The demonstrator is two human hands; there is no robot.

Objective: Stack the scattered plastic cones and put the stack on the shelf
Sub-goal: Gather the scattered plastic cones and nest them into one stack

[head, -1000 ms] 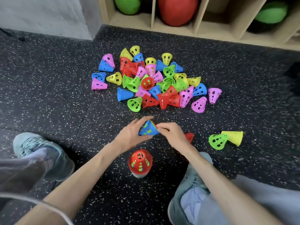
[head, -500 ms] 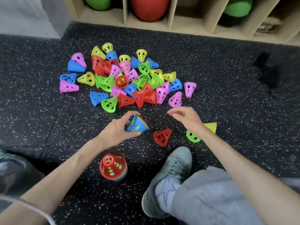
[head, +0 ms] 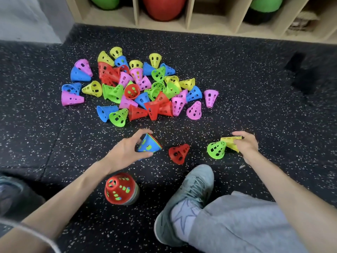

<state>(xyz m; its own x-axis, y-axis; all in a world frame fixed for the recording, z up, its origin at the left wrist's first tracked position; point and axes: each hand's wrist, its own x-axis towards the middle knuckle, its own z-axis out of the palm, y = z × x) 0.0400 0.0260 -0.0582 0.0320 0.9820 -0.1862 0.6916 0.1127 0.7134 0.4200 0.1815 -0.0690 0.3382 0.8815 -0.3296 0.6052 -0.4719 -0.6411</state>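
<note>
My left hand grips a short stack of cones with a blue cone outermost, held on its side just above the floor. My right hand has its fingers closing round a yellow cone lying on the floor at the right. A green cone lies touching the yellow one, and a red cone lies between my hands. A taller stack topped by a red cone stands upright near my left forearm. A heap of several coloured cones lies farther out.
A wooden shelf with open compartments runs along the far wall, holding a green ball, a red ball and another green ball. My shoe and grey trouser leg fill the lower right. Black speckled rubber floor.
My right hand let go of the blue-topped stack and moved right to the yellow cone. My left hand kept hold of the stack. The view shifted slightly.
</note>
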